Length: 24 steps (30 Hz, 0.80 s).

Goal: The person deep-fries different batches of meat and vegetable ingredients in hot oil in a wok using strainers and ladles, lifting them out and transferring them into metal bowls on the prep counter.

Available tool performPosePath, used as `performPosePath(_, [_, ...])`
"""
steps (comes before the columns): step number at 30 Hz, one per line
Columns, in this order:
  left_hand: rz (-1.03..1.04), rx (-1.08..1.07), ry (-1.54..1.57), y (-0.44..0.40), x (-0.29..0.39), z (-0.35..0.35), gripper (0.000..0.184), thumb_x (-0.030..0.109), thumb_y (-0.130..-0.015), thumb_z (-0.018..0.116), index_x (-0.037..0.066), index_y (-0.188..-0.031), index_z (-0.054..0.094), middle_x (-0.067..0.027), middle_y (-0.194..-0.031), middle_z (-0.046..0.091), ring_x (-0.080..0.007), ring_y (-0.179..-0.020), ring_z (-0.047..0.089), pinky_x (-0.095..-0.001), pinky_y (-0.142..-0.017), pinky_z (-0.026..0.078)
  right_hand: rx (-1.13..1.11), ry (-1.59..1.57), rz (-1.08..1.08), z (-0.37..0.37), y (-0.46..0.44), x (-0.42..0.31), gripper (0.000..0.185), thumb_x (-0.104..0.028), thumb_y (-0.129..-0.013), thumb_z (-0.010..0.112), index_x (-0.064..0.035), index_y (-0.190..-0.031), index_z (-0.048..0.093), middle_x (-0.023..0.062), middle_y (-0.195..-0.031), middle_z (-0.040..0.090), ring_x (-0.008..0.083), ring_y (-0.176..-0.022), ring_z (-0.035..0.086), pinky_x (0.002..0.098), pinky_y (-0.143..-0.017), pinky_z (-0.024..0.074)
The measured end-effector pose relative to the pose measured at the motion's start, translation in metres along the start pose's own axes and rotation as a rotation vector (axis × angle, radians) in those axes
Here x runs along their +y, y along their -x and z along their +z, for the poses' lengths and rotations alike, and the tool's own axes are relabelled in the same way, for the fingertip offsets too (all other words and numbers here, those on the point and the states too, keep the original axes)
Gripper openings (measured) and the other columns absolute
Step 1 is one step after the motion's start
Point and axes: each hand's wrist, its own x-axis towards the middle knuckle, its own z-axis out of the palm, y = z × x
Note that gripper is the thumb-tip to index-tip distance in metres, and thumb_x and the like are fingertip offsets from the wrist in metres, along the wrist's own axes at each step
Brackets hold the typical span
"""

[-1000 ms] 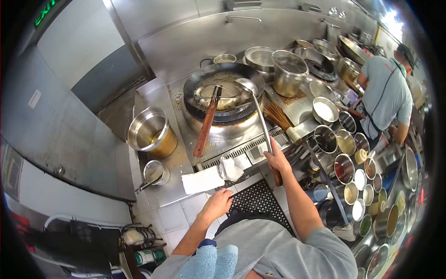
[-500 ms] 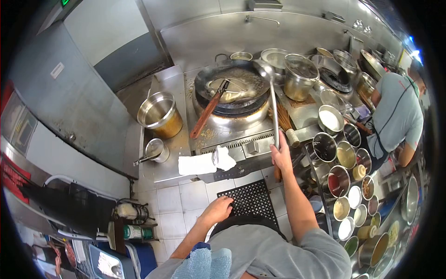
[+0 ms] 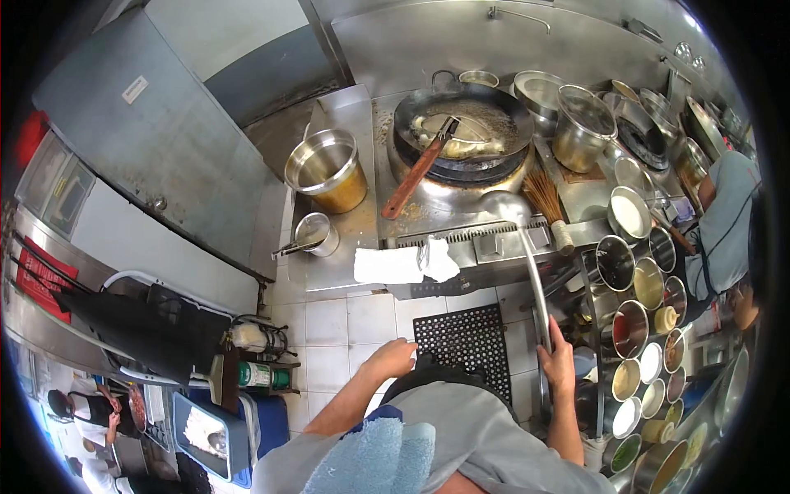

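Note:
My right hand [image 3: 558,362] is wrapped round the handle of a long metal ladle [image 3: 533,267], whose bowl hangs over the stove's front edge, apart from the wok. My left hand [image 3: 391,358] is held low in front of my body, its fingers curled, with nothing seen in them. On the burner sits a black wok [image 3: 403,115] with bubbling liquid and a pale, whole-looking piece of food. A strainer with a wooden handle [image 3: 420,177] rests across the wok, its handle sticking out over the near rim. A bamboo brush [image 3: 547,202] lies right of the burner.
Left of the wok stand a large metal pot [image 3: 329,169] and a small one [image 3: 319,235]. A folded white cloth [image 3: 395,264] lies on the front edge. Several seasoning containers [image 3: 629,325] fill the right rack. A co-worker [image 3: 728,214] stands at far right; a black mat [image 3: 465,346] covers floor.
My right hand has drawn the ladle back from the wok's right rim toward me. The camera view has shifted left. My left hand stays low with curled fingers.

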Motion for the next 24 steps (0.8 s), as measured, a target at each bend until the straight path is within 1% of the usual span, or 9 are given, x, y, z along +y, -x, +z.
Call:
performPosePath(3, [0.207, 0.185, 0.061, -0.010, 0.001, -0.031, 0.026, 0.012, -0.083, 0.054, -0.001, -0.106, 0.057, -0.0196, -0.099, 0.060, -0.0362, -0.096, 0.056, -0.0418, -0.084, 0.046, -0.083, -0.036, 0.036, 0.026, -0.015, -0.042, 0.067, 0.003, -0.072, 0.062, -0.0019, -0.134, 0.036, 0.0256, -0.108, 0.059, 0.0380, -0.103, 0.057, 0.0361, -0.083, 0.0466])
performPosePath(4, [0.295, 0.347, 0.173, -0.014, 0.005, -0.042, 0.024, 0.010, -0.083, 0.054, -0.001, -0.104, 0.058, -0.0186, -0.097, 0.060, -0.0348, -0.093, 0.057, -0.0402, -0.082, 0.047, -0.044, 0.111, -0.133, 0.043, -0.024, -0.036, 0.068, -0.003, -0.073, 0.066, -0.0054, -0.134, 0.036, 0.0255, -0.107, 0.059, 0.0388, -0.100, 0.057, 0.0385, -0.081, 0.0477])
performPosePath(7, [0.432, 0.657, 0.367, -0.010, 0.038, -0.085, 0.013, 0.003, -0.083, 0.056, -0.002, -0.094, 0.061, -0.0158, -0.090, 0.061, -0.0270, -0.083, 0.061, -0.0326, -0.074, 0.049, -0.196, 0.112, -0.109, 0.086, -0.046, -0.078, 0.060, -0.011, -0.080, 0.060, -0.0196, -0.135, 0.038, 0.0177, -0.128, 0.047, 0.0390, -0.105, 0.053, 0.0433, -0.086, 0.0470])
performPosePath(9, [0.577, 0.920, 0.265, -0.015, 0.034, -0.100, 0.010, -0.002, -0.078, 0.058, -0.001, -0.087, 0.063, -0.0157, -0.081, 0.061, -0.0303, -0.077, 0.061, -0.0351, -0.068, 0.049, -0.099, 0.078, -0.505, 0.145, -0.068, -0.062, 0.059, -0.013, -0.077, 0.061, -0.0072, -0.132, 0.041, 0.0168, -0.127, 0.050, 0.0302, -0.110, 0.054, 0.0359, -0.095, 0.0422])
performPosePath(10, [0.686, 0.994, 0.312, -0.033, 0.003, -0.093, 0.015, -0.001, -0.080, 0.057, -0.002, -0.094, 0.060, -0.0175, -0.087, 0.060, -0.0306, -0.074, 0.060, -0.0349, -0.064, 0.049, -0.131, -0.131, -0.483, 0.185, -0.086, -0.047, 0.051, -0.009, -0.074, 0.060, -0.0059, -0.124, 0.051, 0.0180, -0.118, 0.057, 0.0305, -0.107, 0.056, 0.0352, -0.092, 0.0438])
performPosePath(11, [0.733, 1.019, 0.036, -0.003, 0.031, -0.122, 0.018, 0.009, -0.084, 0.059, -0.004, -0.098, 0.061, -0.0177, -0.095, 0.059, -0.0305, -0.084, 0.059, -0.0406, -0.079, 0.048, -0.211, -0.174, -0.324, 0.192, -0.088, -0.070, 0.041, -0.007, -0.073, 0.057, -0.0050, -0.114, 0.060, 0.0171, -0.108, 0.062, 0.0300, -0.102, 0.058, 0.0357, -0.089, 0.0453])
performPosePath(14, [0.649, 0.925, 0.383, -0.012, 0.021, -0.125, 0.014, 0.008, -0.085, 0.058, -0.003, -0.094, 0.062, -0.0150, -0.091, 0.062, -0.0265, -0.079, 0.060, -0.0379, -0.075, 0.049, -0.322, -0.046, -0.177, 0.235, -0.108, -0.096, 0.031, -0.010, -0.073, 0.053, -0.0077, -0.100, 0.067, 0.0167, -0.097, 0.065, 0.0291, -0.092, 0.062, 0.0372, -0.082, 0.0480])
performPosePath(15, [0.613, 0.908, 0.442, -0.012, 0.014, -0.125, 0.015, 0.008, -0.085, 0.059, -0.003, -0.093, 0.062, -0.0148, -0.091, 0.062, -0.0267, -0.078, 0.060, -0.0384, -0.074, 0.049, -0.242, -0.049, -0.150, 0.276, -0.118, -0.079, 0.026, -0.007, -0.070, 0.056, -0.0053, -0.094, 0.067, 0.0180, -0.082, 0.065, 0.0323, -0.078, 0.064, 0.0413, -0.069, 0.0494])
performPosePath(24, [0.693, 0.707, 0.205, -0.019, 0.020, -0.128, 0.016, 0.004, -0.081, 0.055, -0.003, -0.094, 0.062, -0.0180, -0.092, 0.061, -0.0348, -0.089, 0.058, -0.0408, -0.081, 0.045, -0.369, 0.026, -0.242, 0.323, -0.121, -0.087, 0.035, -0.019, -0.073, 0.062, -0.0068, -0.106, 0.062, 0.0176, -0.094, 0.064, 0.0325, -0.086, 0.060, 0.0410, -0.076, 0.0469])
